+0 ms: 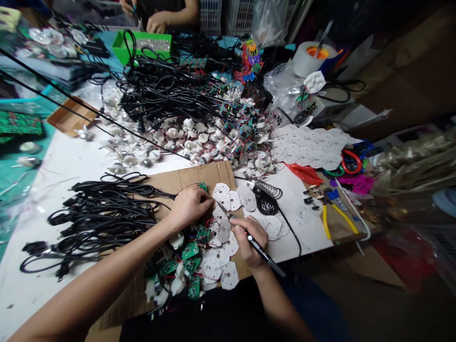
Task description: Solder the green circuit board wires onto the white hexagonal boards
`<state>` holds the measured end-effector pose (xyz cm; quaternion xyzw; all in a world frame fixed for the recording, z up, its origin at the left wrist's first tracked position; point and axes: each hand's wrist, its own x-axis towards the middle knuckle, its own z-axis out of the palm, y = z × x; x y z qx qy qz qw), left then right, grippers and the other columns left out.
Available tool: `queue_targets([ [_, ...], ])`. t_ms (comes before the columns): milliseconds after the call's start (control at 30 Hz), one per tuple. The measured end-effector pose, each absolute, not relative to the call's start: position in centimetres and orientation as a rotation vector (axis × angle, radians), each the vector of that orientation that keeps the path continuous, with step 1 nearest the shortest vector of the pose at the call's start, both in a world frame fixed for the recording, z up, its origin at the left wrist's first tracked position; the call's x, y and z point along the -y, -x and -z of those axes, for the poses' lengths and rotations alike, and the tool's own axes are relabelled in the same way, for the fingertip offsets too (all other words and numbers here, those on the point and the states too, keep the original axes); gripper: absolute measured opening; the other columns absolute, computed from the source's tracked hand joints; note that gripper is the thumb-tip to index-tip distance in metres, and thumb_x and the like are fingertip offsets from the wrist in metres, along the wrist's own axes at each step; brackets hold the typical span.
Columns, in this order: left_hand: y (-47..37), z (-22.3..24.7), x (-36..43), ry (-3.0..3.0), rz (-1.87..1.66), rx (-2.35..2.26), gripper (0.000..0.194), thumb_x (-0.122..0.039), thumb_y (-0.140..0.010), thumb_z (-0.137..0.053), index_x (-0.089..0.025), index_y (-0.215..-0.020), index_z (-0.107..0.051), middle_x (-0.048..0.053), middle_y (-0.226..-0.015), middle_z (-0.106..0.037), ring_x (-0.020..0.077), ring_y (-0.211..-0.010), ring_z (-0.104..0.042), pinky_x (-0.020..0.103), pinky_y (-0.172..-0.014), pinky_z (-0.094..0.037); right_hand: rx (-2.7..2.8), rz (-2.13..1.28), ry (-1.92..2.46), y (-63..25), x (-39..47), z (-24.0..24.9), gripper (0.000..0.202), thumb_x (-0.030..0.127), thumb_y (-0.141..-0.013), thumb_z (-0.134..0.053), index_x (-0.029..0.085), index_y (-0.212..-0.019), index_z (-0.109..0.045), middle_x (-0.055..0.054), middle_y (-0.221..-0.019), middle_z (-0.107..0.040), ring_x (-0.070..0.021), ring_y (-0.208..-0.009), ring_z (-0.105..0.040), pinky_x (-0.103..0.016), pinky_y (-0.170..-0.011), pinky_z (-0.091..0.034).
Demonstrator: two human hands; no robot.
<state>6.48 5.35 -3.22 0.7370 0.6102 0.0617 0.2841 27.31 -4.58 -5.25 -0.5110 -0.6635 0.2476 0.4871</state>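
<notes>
In my right hand (pixel 252 240) is a soldering iron (pixel 266 255) with a black handle, gripped like a pen. Its metal tip points up and left, close to the fingertips of my left hand (pixel 190 206). Those fingers are pinched together on what looks like a thin wire, mostly hidden. A small green circuit board (pixel 202 186) sticks out just beyond them. Around the iron's tip lie white octagonal boards (pixel 221 192) on a cardboard sheet (pixel 188 175). Wired green boards (pixel 190 250) and white motor pieces (pixel 178 285) lie nearer my body.
Black cables (pixel 117 213) cover the left side. Behind are heaped white motor parts (pixel 203 137), more cables (pixel 167 90) and a green bin (pixel 121 47). At right are an iron stand (pixel 267 202) and yellow-handled pliers (pixel 326 221). Another person's hand (pixel 158 21) shows across the table.
</notes>
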Motion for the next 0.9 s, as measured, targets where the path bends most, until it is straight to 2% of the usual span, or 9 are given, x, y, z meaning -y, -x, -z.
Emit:
queue_targets([
  [700,-6.59,3.26,-5.39,-1.976,-0.124,-1.645,0.023,-0.035,-0.091,-0.065,-0.019,-0.087,-0.081,0.008,-0.092,-0.078,0.0232,-0.088,-0.07,0.03,-0.074,-0.05,1.616,-0.592,1.222,-27.16,4.52,5.54,0.02,0.016,-0.098,-0.055,0.022,-0.099,-0.073,-0.003,-0.081,-0.076,-0.0195,-0.073,-0.069,-0.036,-0.071,-0.056],
  [900,-6.65,3.07,-5.34,-1.984,-0.14,-1.641,0.022,-0.034,-0.091,-0.065,-0.02,-0.086,-0.081,0.007,-0.092,-0.078,0.0232,-0.088,-0.07,0.03,-0.074,-0.05,1.583,-0.616,1.215,-27.43,4.72,5.67,0.021,0.017,-0.098,-0.054,0.022,-0.103,-0.074,-0.003,-0.079,-0.075,-0.0201,-0.073,-0.07,-0.037,-0.071,-0.056],
])
